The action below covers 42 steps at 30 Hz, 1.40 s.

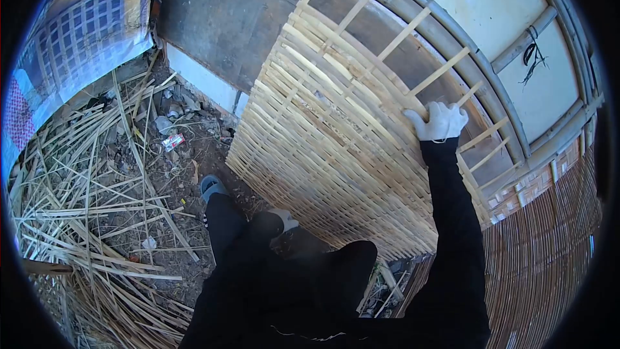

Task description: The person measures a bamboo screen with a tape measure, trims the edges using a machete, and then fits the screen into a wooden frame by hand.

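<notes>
A woven bamboo panel [342, 123] leans upright in front of me, with bare upright slats sticking out past its top edge. My right hand [440, 121], in a white glove, is at that top edge. Its fingers curl over a slat and the thumb lies out to the left against the weave. My left hand [284, 218], also gloved in white, is low beside my knee, near the panel's lower part. Most of it is hidden behind my leg, and its fingers do not show clearly.
Loose bamboo strips [97, 207] litter the ground on the left, with a small red-and-white packet [173, 141] among rubble. A printed banner [90, 32] hangs at upper left. Behind the panel stands a board wall [219, 19] with bamboo poles [465, 42]. A slatted mat [536, 239] is at right.
</notes>
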### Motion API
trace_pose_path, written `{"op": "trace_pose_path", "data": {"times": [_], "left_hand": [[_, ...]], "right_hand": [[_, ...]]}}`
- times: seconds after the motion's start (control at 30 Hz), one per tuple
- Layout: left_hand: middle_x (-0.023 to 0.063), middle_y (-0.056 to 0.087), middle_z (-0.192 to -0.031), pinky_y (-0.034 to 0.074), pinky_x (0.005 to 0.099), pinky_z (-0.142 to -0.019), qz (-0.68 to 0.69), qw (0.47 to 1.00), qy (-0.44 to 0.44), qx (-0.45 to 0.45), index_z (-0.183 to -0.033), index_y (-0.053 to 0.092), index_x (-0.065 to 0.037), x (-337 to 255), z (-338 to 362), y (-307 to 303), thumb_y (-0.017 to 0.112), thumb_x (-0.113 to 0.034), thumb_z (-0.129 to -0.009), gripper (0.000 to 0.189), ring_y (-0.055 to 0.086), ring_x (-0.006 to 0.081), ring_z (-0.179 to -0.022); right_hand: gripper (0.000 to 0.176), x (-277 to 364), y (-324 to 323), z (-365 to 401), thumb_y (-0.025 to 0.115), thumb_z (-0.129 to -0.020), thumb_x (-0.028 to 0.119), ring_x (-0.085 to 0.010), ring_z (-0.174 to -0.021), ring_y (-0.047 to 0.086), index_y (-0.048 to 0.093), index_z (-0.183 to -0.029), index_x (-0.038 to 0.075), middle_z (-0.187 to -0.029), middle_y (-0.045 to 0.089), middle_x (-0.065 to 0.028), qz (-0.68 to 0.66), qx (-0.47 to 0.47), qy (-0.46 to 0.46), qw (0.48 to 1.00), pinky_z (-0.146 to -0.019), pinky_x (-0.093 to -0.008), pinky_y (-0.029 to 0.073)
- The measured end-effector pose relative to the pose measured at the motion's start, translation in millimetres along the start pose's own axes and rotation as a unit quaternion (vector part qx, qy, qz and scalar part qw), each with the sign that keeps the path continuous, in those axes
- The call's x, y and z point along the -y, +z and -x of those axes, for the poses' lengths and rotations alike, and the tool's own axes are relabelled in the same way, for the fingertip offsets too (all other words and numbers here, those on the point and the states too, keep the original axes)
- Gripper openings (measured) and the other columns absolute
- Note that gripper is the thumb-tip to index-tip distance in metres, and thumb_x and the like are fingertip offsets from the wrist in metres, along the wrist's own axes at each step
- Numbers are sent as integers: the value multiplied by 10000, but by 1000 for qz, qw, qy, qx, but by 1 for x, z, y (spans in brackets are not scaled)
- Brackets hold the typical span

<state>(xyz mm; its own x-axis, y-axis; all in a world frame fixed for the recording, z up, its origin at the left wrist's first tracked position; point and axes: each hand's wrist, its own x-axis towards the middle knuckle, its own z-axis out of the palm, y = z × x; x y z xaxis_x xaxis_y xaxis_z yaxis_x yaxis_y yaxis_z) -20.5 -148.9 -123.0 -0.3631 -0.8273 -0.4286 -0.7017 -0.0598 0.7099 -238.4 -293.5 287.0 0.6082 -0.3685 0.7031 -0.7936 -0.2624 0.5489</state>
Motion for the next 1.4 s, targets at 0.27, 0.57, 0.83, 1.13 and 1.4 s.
{"op": "trace_pose_path", "data": {"times": [0.27,0.57,0.83,1.13,1.4], "left_hand": [[215,688,-1091,498,442,-913,53,990,-31,-125,-1146,674,-27,38,16,37,615,-532,-872,578,651,355,-1042],[236,531,-1351,466,404,-968,492,740,-1,-458,-1452,328,62,6,-27,-21,700,-481,-861,884,552,330,-1199],[229,451,-1423,428,373,-1018,510,677,153,-508,-1495,271,40,-2,-54,-121,693,-363,-903,831,508,286,-1250],[313,425,-1442,326,391,-1122,277,859,103,-419,-1448,353,79,40,-163,-153,660,-487,-896,848,405,362,-1369],[313,432,-1447,319,394,-1134,224,830,150,-489,-1424,364,130,-58,-129,-272,651,-529,-885,898,412,362,-1375]], "right_hand": [[468,-68,-169,11,794,-752,482,-316,-767,595,739,-872,33,-712,662,-122,23,-108,194,975,-749,-426,470],[420,-197,-177,142,744,-862,373,-136,-676,577,684,-880,-42,-744,666,-73,-122,-296,467,824,-670,-287,486],[535,-180,-69,307,716,-849,469,-209,-753,615,675,-934,-58,-819,684,-139,-123,-277,638,707,-739,-351,496],[605,-232,-13,437,670,-855,527,-204,-768,592,661,-970,-66,-846,668,-137,-110,-119,735,659,-731,-353,479],[845,-221,-8,471,758,-817,466,-295,-1111,604,434,-1385,-68,-1257,601,-214,-199,5,743,639,-950,-374,476]]}}
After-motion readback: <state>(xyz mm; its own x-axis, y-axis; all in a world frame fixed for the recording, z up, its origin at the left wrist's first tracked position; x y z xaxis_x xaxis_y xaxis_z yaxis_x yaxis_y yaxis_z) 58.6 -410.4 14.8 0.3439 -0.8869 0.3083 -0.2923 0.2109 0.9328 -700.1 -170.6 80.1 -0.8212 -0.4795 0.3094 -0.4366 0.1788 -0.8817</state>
